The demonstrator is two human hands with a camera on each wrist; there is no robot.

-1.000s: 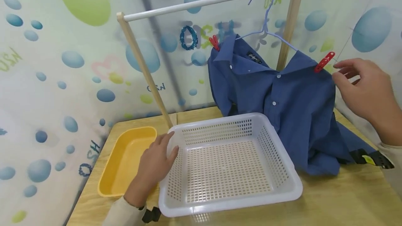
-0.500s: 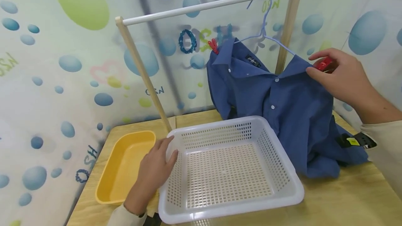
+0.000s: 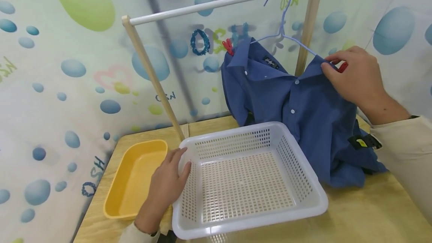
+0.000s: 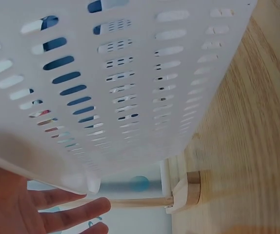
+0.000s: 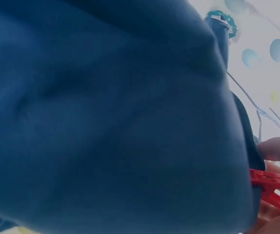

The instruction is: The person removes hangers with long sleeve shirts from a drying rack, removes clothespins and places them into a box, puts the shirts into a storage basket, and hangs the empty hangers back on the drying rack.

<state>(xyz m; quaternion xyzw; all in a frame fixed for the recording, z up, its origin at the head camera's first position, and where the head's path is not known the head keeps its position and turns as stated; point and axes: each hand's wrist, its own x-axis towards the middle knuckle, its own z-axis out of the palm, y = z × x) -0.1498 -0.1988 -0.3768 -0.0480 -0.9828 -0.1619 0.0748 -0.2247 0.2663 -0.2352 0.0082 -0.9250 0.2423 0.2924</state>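
Note:
A blue shirt (image 3: 310, 100) hangs on a light-blue wire hanger (image 3: 298, 42). My right hand (image 3: 359, 76) pinches its shoulder on the right, thumb in front; a red clip (image 3: 343, 66) shows partly behind the fingers. In the right wrist view the red clip (image 5: 269, 180) sits at the shirt's edge (image 5: 179, 126) beside my fingers. Another red clip (image 3: 228, 46) is on the other shoulder. My left hand (image 3: 167, 179) holds the left rim of a white perforated basket (image 3: 249, 228), thumb inside, fingers outside; the left wrist view shows the fingers (image 4: 76, 214) beyond the rim.
A yellow tray (image 3: 135, 177) lies left of the basket on the wooden table (image 3: 357, 213). Behind stands a rack with a white rod (image 3: 222, 2) and wooden posts (image 3: 153, 76). A patterned wall rises close behind it.
My right hand has moved left from beside the red clip onto the shirt's shoulder, now covering most of that clip. The left hand has stayed on the basket.

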